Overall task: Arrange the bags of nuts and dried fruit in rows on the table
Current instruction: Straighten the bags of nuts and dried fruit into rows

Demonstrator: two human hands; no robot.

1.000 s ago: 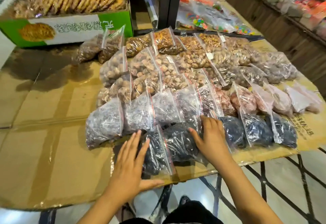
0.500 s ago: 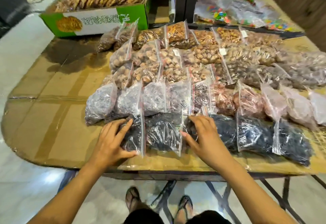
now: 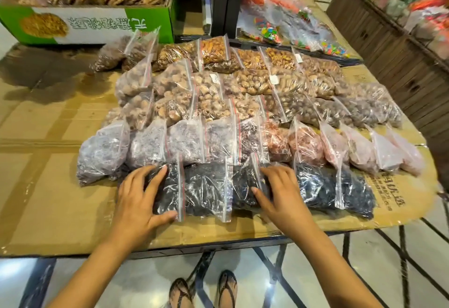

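Squaring up the front row

Our left hand point(image 3: 137, 197) and right hand point(image 3: 283, 194) rest flat, grip released, on clear zip bags of dark dried fruit point(image 3: 204, 188) near the cardboard-covered desk point(image 3: 48, 186) edge; we should nudge evenly.

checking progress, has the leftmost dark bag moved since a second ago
Yes. The leftmost dark bag slid up against the grey bag, away from the table edge.

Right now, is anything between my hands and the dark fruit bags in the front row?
Nothing visible. The left hand rests on the leftmost dark bag, and the right hand lies on a dark bag further right.
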